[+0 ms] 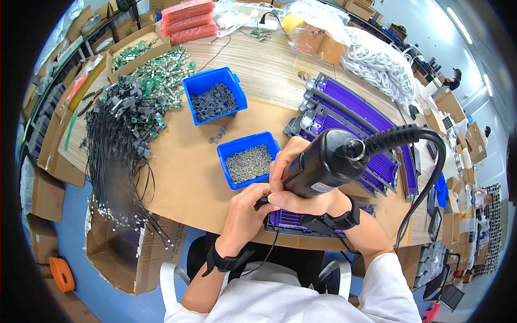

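My right hand is wrapped round a black electric screwdriver, its cord rising from the top and looping off to the right. The tool's tip is hidden behind my hands. My left hand is closed, fingertips pinching near a small dark piece too covered to make out. Both hands meet over the left end of a purple and dark grey plastic housing at the table's near edge. Just beyond them stands a blue bin of small metal screws. Farther back, another blue bin holds dark grey plastic parts.
Several purple housings lie stacked to the right. On the left are black cables hanging over the edge and a pile of green circuit boards. Coiled white cables and red bubble-wrap packs sit at the back.
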### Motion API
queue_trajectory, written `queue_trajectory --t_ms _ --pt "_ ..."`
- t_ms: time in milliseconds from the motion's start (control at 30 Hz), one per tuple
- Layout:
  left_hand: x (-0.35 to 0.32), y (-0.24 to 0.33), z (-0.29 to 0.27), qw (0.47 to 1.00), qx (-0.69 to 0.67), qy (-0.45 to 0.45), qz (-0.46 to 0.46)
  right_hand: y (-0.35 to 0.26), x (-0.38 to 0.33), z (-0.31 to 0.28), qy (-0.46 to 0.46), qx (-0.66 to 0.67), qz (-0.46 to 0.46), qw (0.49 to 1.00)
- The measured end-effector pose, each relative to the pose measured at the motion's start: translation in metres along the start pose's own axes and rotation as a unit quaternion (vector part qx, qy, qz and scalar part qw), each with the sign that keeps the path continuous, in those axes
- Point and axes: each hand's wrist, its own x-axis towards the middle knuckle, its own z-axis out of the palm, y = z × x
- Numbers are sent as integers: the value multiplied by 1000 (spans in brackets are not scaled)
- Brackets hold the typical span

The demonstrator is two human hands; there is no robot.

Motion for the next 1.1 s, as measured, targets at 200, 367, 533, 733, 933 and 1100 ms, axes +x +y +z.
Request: queue_trajectory --t_ms 200,367,533,733,933,1100 --pt "-3 -5 1 1000 7 -11 -15 -2 4 2 -17 -32 -63 997" --pt "-4 -6 1 1000 -3 -20 -4 -24 -6 9 104 -54 -52 992" --pt "-1 -3 1 996 60 -56 44 -69 -22 -5 213 -121 -59 968" --pt "-4 4 7 989 122 -68 51 -99 -57 -33 25 -502 49 863" --pt "-7 25 -1 995 25 -94 -12 -94 -114 -57 -32 -614 171 770" --pt "-21 28 -7 993 66 -93 42 -101 -147 -53 9 -638 180 748"
